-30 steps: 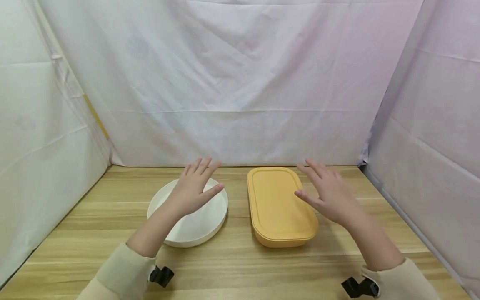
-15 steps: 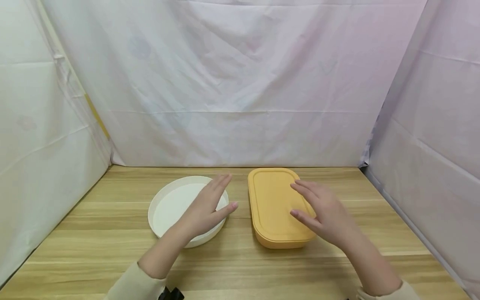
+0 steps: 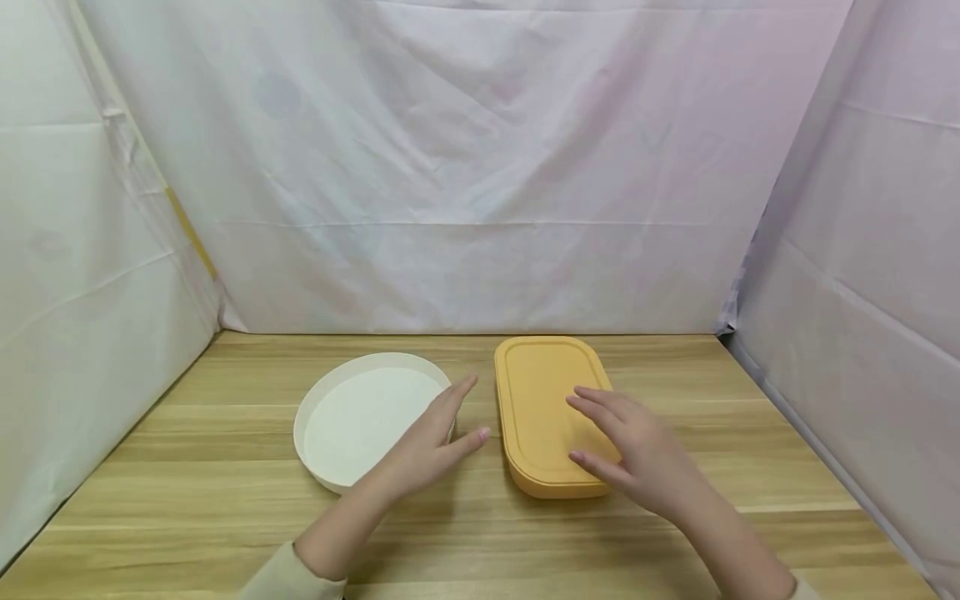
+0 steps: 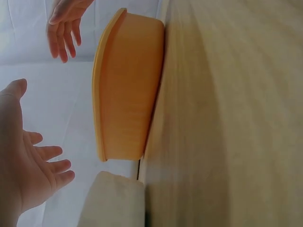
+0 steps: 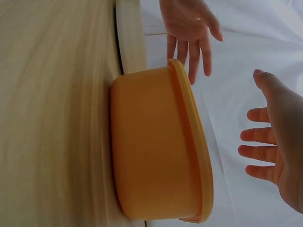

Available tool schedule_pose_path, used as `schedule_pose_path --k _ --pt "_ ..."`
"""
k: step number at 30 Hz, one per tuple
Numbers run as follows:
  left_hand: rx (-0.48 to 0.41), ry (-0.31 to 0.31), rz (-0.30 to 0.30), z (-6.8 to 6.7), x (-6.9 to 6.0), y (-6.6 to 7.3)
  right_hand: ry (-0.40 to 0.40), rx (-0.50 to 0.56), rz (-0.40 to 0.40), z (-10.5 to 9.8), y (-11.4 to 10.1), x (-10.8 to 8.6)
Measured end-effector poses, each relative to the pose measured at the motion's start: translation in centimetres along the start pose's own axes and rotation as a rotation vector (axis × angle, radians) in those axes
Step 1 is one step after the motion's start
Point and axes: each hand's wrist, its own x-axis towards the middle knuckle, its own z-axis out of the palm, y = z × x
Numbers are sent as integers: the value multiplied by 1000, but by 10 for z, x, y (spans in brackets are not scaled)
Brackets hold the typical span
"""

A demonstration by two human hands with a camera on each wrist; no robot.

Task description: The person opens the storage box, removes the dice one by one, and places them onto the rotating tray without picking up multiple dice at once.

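A yellow-orange lidded food container [image 3: 543,408] stands on the wooden table, its lid in place; both wrist views show its side wall [image 4: 130,90]. To its left lies a round white tray [image 3: 360,417] with a low rim. My left hand [image 3: 420,454] is held above the tray's right edge, fingers extended and holding nothing. Over the container's right side hovers my right hand [image 3: 637,454], its fingers loosely spread. In the right wrist view a gap shows between the right hand [image 5: 284,146] and the container [image 5: 151,146].
The wooden table [image 3: 187,492] extends around both items. White cloth [image 3: 465,167] hangs behind it, with more cloth panels at the left and right sides.
Both hands have come lower and nearer to me, and the left has also shifted right, toward the container. The container and the tray have stayed where they were.
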Motion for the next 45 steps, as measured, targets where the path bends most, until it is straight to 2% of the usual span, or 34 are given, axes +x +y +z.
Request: schedule_pose_path --k 3,10,13,22,28,31,38,45 --pt "-68 -9 -15 5 -2 -1 -28 -2 1 3 0 -4" --pt "-183 -19 -8 14 0 -2 -61 6 -16 8 1 -12" --pt "-239 -40 -28 20 1 -3 -90 7 -12 10 1 -16" --pt "-324 -109 -78 39 1 -9 -116 81 -50 19 4 -27" --pt "-472 -125 -84 52 1 -18 -164 110 -68 25 8 -32" --pt "-541 -117 -62 59 3 -22 -170 119 -74 27 10 -35" --pt "-570 -100 2 70 10 -29 -151 120 -84 27 11 -36" --pt "-541 -105 13 70 13 -34 -153 126 -110 26 12 -33"
